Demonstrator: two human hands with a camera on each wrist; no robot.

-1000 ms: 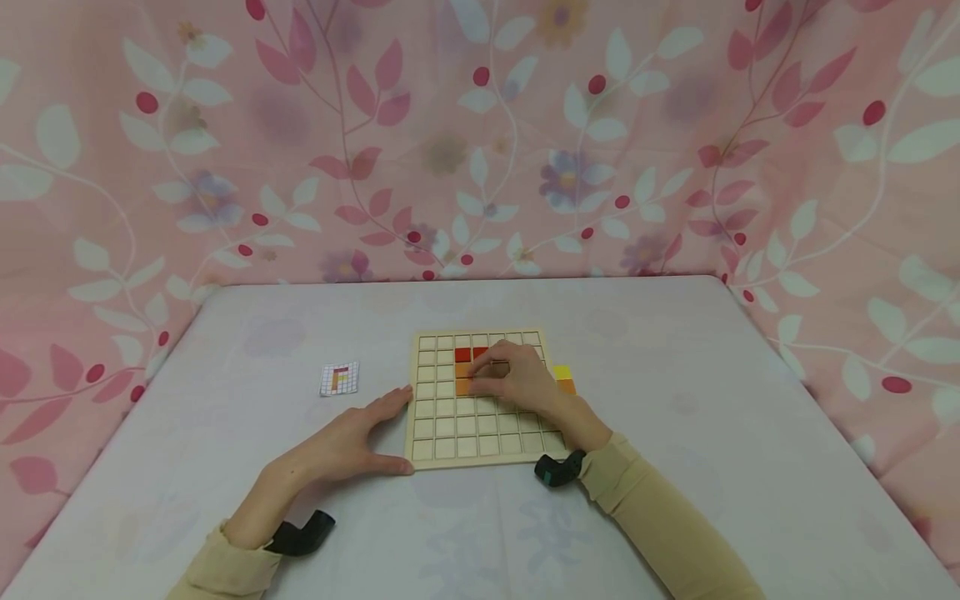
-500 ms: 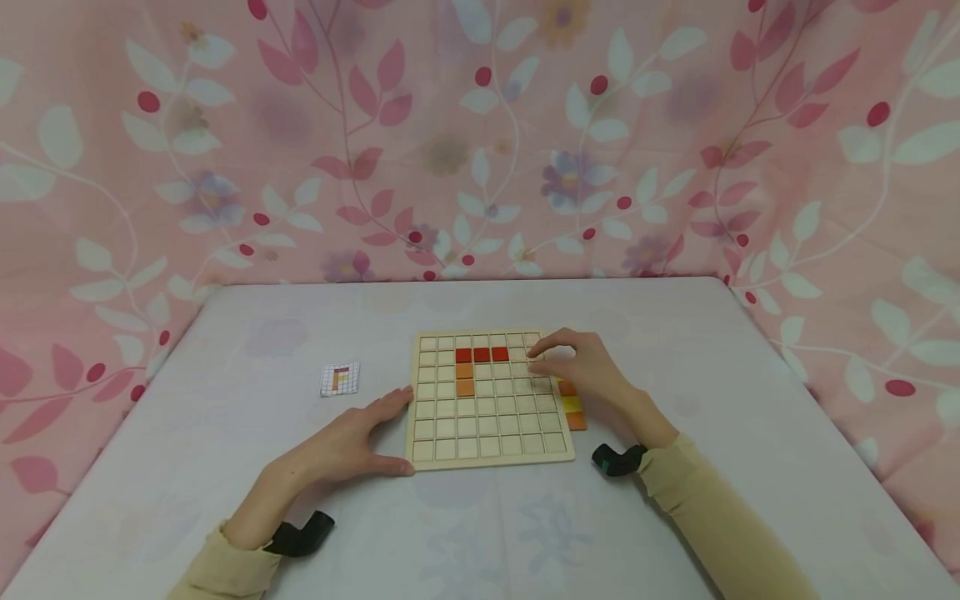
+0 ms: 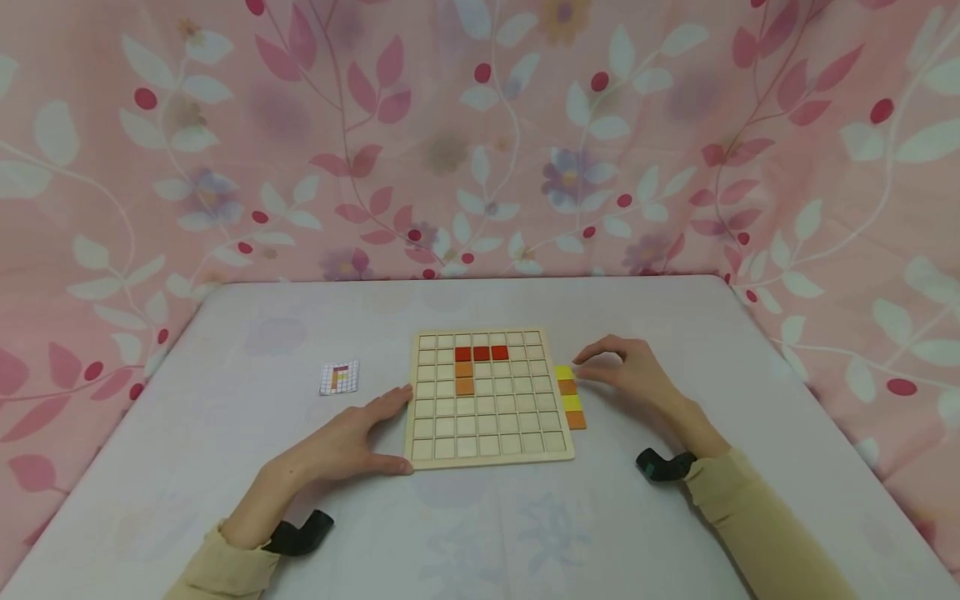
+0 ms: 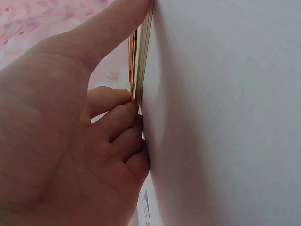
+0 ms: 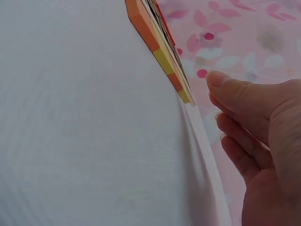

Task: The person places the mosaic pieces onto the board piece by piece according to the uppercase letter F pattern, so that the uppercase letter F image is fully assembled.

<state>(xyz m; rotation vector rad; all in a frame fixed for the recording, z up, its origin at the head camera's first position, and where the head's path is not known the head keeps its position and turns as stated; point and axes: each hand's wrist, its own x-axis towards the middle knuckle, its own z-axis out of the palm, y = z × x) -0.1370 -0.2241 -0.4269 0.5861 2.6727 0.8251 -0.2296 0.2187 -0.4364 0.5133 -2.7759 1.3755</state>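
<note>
- The left hand (image 3: 337, 442) is unclenched, its thumb and fingers touching the left edge of the wooden grid board (image 3: 498, 442) on the table (image 3: 480, 533).
- The right hand (image 3: 633, 375) grasps nothing, fingers loosely bent, just beside the far end of the yellow and orange tiles (image 3: 572, 403) lined along the board's right edge.
- Three red tiles (image 3: 482, 354) form a row on the board; two orange tiles (image 3: 465, 386) run nearward from the leftmost.
- A small pattern card (image 3: 339, 377) lies left of the board.

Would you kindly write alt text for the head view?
A left hand touches a grid board holding three red tiles and two orange tiles. A right hand hovers near four yellow and orange tiles by the board's right edge.
</note>
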